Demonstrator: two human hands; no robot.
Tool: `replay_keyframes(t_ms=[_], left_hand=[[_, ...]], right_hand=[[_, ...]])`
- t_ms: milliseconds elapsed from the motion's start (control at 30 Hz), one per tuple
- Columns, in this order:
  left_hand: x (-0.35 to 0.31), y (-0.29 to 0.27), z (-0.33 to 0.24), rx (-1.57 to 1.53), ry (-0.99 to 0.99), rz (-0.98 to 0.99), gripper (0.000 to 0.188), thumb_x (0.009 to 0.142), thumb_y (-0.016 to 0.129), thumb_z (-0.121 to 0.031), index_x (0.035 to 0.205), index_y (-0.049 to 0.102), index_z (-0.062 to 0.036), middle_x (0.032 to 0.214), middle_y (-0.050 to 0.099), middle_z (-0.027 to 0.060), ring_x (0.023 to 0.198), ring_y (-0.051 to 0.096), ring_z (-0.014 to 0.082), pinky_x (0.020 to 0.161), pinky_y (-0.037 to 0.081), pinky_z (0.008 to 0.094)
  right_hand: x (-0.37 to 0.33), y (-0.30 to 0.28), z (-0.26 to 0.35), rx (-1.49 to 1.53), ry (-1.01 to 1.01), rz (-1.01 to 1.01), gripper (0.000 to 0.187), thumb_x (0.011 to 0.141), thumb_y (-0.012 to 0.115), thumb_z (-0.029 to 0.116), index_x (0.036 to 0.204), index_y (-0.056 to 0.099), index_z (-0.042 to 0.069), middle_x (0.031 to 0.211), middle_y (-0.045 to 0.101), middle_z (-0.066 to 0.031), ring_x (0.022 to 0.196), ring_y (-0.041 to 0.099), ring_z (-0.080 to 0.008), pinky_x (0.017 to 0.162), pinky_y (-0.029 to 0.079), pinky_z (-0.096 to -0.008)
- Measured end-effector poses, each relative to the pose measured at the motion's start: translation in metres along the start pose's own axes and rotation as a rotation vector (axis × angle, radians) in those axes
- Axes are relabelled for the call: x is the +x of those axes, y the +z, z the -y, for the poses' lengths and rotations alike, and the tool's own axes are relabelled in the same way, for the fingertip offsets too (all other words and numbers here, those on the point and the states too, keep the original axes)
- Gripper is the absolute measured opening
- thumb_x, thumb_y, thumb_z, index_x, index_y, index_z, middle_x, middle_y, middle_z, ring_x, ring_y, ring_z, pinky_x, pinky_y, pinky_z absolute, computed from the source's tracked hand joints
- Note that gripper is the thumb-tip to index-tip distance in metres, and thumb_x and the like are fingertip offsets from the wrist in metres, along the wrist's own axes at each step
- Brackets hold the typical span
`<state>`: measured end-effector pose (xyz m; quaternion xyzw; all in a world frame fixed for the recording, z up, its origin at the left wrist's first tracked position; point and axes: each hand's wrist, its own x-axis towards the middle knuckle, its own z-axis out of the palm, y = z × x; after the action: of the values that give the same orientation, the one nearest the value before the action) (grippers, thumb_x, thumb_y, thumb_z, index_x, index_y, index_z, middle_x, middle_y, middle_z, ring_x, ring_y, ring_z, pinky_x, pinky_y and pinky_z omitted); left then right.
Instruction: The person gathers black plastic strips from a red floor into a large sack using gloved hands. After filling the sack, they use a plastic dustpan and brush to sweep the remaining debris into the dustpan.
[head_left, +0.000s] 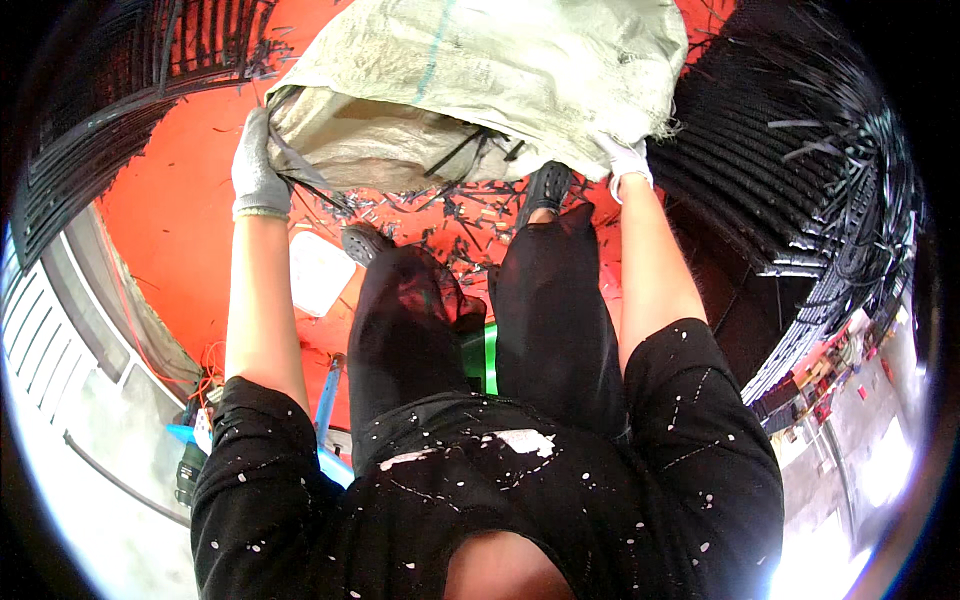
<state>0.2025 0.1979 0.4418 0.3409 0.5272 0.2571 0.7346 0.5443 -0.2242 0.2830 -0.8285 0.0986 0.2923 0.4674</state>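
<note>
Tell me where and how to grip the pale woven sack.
Take the woven sack by both ends of its open mouth, from the near side, where the left hand and right hand are. The mouth gapes toward the wearer, and the limp fabric would likely sag from one grip.

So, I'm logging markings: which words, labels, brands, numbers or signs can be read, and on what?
No text can be read.
Pale sack: a blue stripe, no lettering visible.
Black shirt: white specks and patches, no readable words.
Clutter at far right: too small and blurred to tell.
</note>
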Motion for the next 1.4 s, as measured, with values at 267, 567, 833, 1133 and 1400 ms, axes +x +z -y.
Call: replay_keyframes(t_ms=[267,567,833,1133,1400], left_hand=[[0.026,-0.031,0.043,0.110,-0.309,0.038,0.033,0.097,0.060,-0.029,0.119,0.065,-0.0040,0.111,0.069,0.0050,0.092,0.067,0.0158,0.082,0.055,0.0296],[0.045,0.016,0.055,-0.490,-0.292,-0.174,0.031,0.097,0.048,-0.026,0.116,0.064,-0.0065,0.113,0.069,0.0106,0.104,0.066,0.0290,0.091,0.053,0.0440],[-0.029,0.060,0.012,-0.424,-0.252,-0.027,0.036,0.096,0.056,-0.040,0.110,0.065,-0.0082,0.109,0.070,0.0131,0.096,0.067,0.0319,0.085,0.055,0.0458],[-0.085,0.079,-0.023,0.269,-0.020,-0.197,0.060,0.096,0.046,-0.050,0.121,0.062,0.0026,0.111,0.066,0.0113,0.095,0.064,0.0211,0.085,0.051,0.0376],[-0.095,0.031,-0.088,-0.290,0.067,-0.188,0.069,0.085,0.062,-0.056,0.141,0.042,-0.0210,0.146,0.042,0.0161,0.127,0.047,0.0365,0.101,0.042,0.0563]], right_hand=[[0.010,-0.029,0.001,-0.350,0.190,-0.202,0.048,0.083,0.066,0.037,0.102,0.068,-0.007,0.092,0.071,-0.0157,0.077,0.063,-0.0237,0.073,0.049,-0.0370],[-0.065,-0.049,0.103,0.438,0.386,-0.114,0.056,0.091,0.061,0.041,0.136,0.053,0.008,0.129,0.061,-0.0122,0.112,0.061,-0.0313,0.095,0.048,-0.0479],[-0.182,-0.041,0.245,0.728,0.427,0.355,0.065,0.091,0.063,0.040,0.143,0.045,0.006,0.137,0.056,-0.0150,0.122,0.055,-0.0333,0.105,0.045,-0.0494],[-0.242,-0.109,0.282,0.696,0.409,0.175,0.067,0.088,0.067,0.022,0.145,0.039,0.002,0.137,0.054,-0.0179,0.120,0.057,-0.0351,0.102,0.048,-0.0495],[-0.228,-0.136,0.270,0.549,0.039,0.421,0.072,0.083,0.069,0.009,0.146,0.035,0.000,0.141,0.049,-0.0189,0.129,0.051,-0.0333,0.106,0.046,-0.0475]])
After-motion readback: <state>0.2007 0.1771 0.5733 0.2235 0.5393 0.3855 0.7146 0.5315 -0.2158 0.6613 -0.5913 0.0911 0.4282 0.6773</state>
